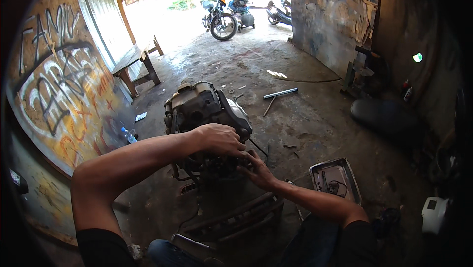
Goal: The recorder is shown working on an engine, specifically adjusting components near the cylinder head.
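A dark, greasy motor engine [194, 107] sits on the floor in front of me, with a paler metal cover on its right side. My left hand [220, 139] reaches over its near end, fingers curled down and closed; what they grip is hidden. Close by on the right, my right hand [258, 172] has its fingertips against the engine's near right side, almost touching the left hand. Its fingers are bent together around something too dark to make out. A thin dark rod [258, 147] slants out to the right just beyond the hands.
On the floor beyond lie a silver bar tool [281, 92] and small loose parts. At right are a metal tray [355, 188] with parts in it and a black motorcycle seat [379, 114]. A wooden bench [132, 60] stands left; a motorcycle [220, 18] is parked outside.
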{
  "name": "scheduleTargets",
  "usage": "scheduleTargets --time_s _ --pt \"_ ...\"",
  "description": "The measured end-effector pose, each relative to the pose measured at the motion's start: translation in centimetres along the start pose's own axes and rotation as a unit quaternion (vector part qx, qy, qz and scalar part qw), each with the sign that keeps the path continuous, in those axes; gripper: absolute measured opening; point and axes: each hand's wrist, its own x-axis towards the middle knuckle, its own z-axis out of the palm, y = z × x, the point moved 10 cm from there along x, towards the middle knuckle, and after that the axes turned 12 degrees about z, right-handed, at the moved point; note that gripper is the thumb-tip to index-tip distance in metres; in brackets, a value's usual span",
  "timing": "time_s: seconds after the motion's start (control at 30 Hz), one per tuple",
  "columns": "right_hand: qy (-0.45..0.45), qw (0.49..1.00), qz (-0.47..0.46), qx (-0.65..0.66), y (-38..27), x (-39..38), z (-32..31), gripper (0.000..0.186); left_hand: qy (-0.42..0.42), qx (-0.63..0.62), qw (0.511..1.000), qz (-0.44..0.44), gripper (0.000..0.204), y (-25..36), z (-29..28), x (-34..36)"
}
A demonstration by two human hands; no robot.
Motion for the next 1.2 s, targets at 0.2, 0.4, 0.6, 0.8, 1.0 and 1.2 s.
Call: scheduleTargets --time_s 0.2,0.4,0.6,0.8,1.0,1.2 --pt "0.023 0.997 -0.051 -0.058 -0.2 0.2 -0.1 0.052 0.017 0.010 0.999 0.029 0.034 0.9 -0.7 -0.6" --pt "0.018 0.998 -0.045 -0.038 -2.1 -0.3 -0.5 0.052 0.029 0.031 0.997 0.064 0.025 0.1 -2.0 -1.0" --pt "-0.005 1.000 -0.013 0.028 -1.0 0.0 -0.2 0.055 0.041 0.082 0.990 0.111 0.022 0.4 -2.1 -0.9" --pt "0.002 0.998 -0.060 -0.027 -0.3 0.7 -0.1 0.058 0.003 0.036 0.995 0.089 0.020 0.1 -1.4 -1.2" --pt "0.034 0.992 -0.102 -0.068 -0.2 1.0 -0.3 0.060 -0.009 0.005 0.999 0.046 0.019 -0.4 -2.1 0.0" --pt "-0.030 0.999 -0.020 -0.013 -1.2 0.4 0.1 0.058 -0.008 0.021 0.998 0.065 0.023 -0.3 -2.1 -0.5"
